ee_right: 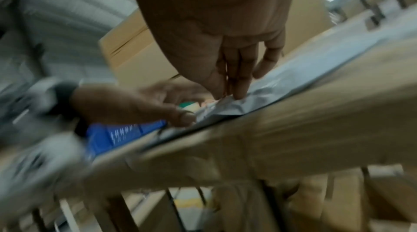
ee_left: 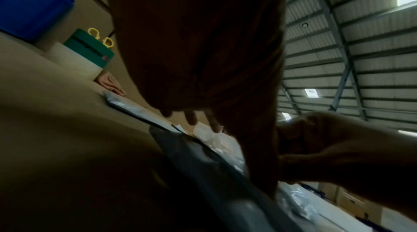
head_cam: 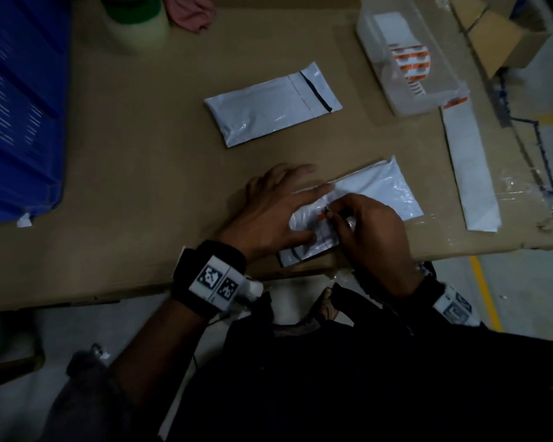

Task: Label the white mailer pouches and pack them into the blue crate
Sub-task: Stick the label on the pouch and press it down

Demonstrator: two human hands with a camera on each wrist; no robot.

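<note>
Directly under the left hand lies a white pouch.

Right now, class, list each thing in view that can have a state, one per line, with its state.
near mailer pouch: flat on table, label going on
far mailer pouch: flat, untouched, no label visible
left hand: fingers spread, pressing near pouch
right hand: pinching label onto near pouch
blue crate: at table's left; contents hidden
clear label box: open, label roll inside
</note>
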